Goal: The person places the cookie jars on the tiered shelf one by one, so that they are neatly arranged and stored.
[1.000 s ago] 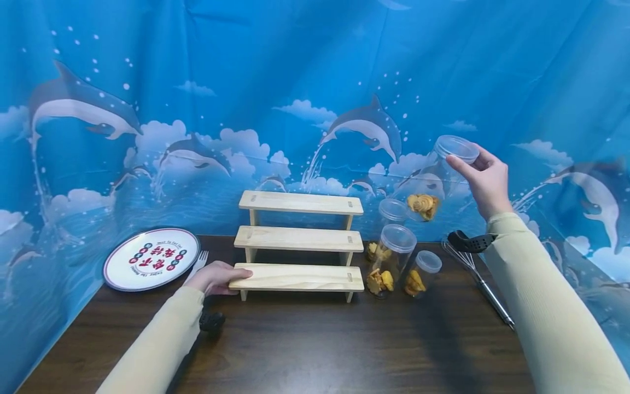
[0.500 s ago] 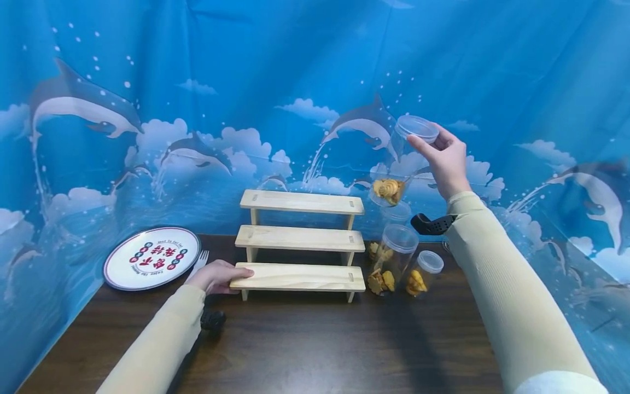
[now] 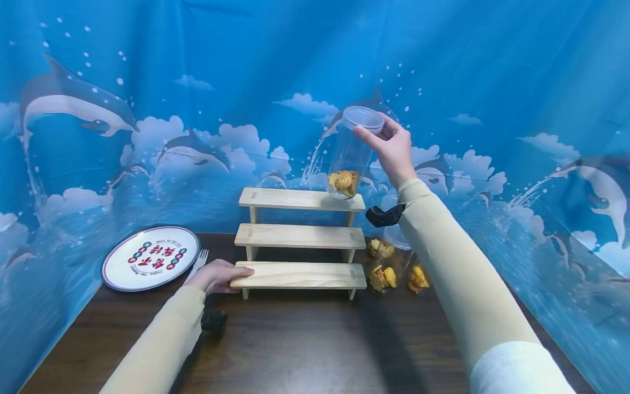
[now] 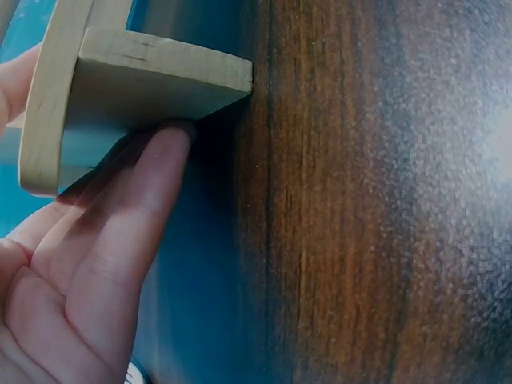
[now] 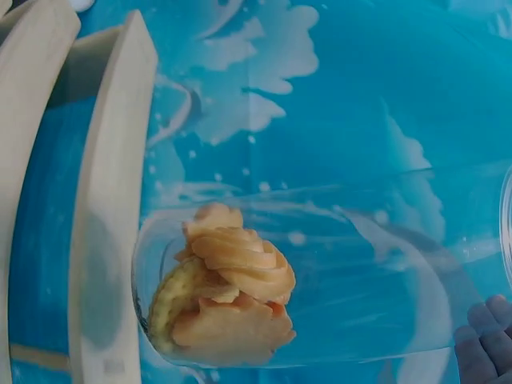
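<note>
A three-step wooden shelf (image 3: 295, 235) stands on the dark table. At the left end of its lowest board, my left hand (image 3: 220, 276) grips with the thumb on top and the fingers underneath; in the left wrist view these fingers (image 4: 128, 232) lie along the end support (image 4: 160, 76). Near its lid, my right hand (image 3: 392, 146) holds a tall clear jar (image 3: 351, 150), slightly tilted, with golden twisted snacks (image 5: 240, 288) at its bottom. The jar's base is over the right end of the top board (image 5: 104, 232), very close to it; whether they touch I cannot tell.
Right of the shelf stand several lidded clear jars with snacks (image 3: 383, 278), partly hidden by the right sleeve (image 3: 453, 262). On the left, a white plate (image 3: 150, 258) with red lettering leans by the backdrop, with a fork (image 3: 199, 262) beside it. A blue dolphin curtain (image 3: 275, 82) hangs behind.
My right hand has carried the tall jar leftward, from above the other jars to the top board's right end. My left hand has stayed on the lowest board.
</note>
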`<state>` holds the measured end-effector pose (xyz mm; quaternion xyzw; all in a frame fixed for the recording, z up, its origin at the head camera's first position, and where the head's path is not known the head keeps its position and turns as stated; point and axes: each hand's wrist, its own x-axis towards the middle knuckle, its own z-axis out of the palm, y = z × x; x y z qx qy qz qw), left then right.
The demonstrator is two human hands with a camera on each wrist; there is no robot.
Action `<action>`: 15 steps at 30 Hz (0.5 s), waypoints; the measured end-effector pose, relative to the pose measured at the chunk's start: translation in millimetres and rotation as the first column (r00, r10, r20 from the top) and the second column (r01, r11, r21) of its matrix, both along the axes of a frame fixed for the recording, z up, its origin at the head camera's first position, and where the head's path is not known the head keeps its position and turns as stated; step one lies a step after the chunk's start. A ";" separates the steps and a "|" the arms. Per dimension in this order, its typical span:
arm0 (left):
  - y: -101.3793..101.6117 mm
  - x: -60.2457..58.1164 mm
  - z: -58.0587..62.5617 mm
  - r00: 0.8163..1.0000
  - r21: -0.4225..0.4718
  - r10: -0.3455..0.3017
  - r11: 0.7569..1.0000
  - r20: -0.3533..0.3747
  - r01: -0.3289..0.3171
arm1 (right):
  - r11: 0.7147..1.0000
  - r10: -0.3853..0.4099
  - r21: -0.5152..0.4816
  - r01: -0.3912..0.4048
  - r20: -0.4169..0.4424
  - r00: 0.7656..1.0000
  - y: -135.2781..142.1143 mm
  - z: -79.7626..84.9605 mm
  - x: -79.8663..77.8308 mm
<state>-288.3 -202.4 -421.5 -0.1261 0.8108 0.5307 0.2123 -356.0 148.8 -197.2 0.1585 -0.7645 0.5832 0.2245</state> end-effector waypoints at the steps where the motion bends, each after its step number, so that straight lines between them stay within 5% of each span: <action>1: -1.2 0.5 0.4 1.000 0.001 0.002 1.000 0.002 -0.002 | 1.000 0.003 0.001 -0.003 0.003 1.000 -5.9 -1.5 -2.3; 9: -7.2 4.8 -1.2 1.000 -0.038 -0.003 0.999 0.003 0.003 | 0.995 0.099 0.006 -0.099 0.021 0.995 -53.5 -16.7 -14.3; 15: 0.1 2.4 -2.1 1.000 -0.034 -0.005 0.999 -0.024 0.004 | 0.996 0.081 0.023 -0.082 0.049 0.996 -76.1 -18.9 -18.2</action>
